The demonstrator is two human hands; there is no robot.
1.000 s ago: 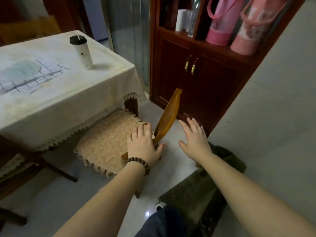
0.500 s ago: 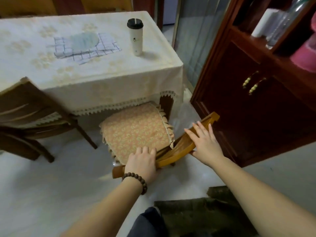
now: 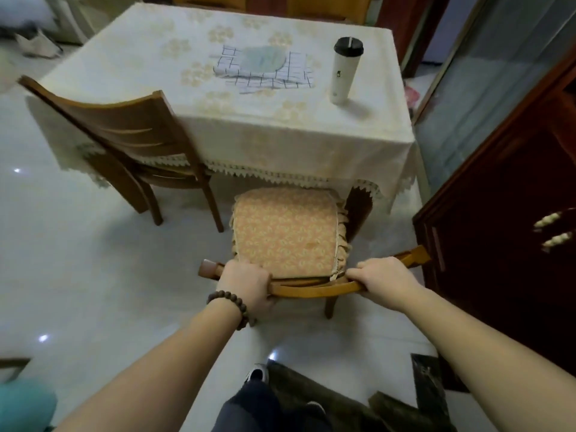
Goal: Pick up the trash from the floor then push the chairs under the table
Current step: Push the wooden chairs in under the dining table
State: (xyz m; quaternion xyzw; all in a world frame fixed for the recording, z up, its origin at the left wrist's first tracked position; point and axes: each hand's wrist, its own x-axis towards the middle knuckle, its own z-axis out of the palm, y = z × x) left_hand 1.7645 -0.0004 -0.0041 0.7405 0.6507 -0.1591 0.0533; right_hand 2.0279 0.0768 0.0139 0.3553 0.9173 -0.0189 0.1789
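**At the table: one chair tucked in, one to go**

Beside the table (image 3: 237,132), a person holds the near chair (image 3: 285,238) by its curved wooden back. The left hand (image 3: 247,283) wraps round the left part of the back rail. Its fingers curl over the top of the wood and grip it. A bead bracelet (image 3: 229,308) sits on that wrist. The right hand (image 3: 381,280) grips the right part of the same rail, with its fingers curled over the top too. The padded seat lies just past the fingers, between the hands and the table.

The front edge of the seat is right at the lace edge of the tablecloth. Most of the seat sticks out from the table, so this chair looks only a little way in. It likely needs a straight push toward the table.

A second chair (image 3: 124,145) stands at the left side of the table. Its seat is tucked under the cloth, so that one looks done.

No trash shows on the floor close to the table. Something pale lies on the floor far past the table's left corner, but it is too blurry to tell what it is. So the trash part may be done, though that is only a guess.

A white cup (image 3: 344,73) with a dark lid stands on the table, near its right edge. A checked cloth (image 3: 263,68) lies beside it.
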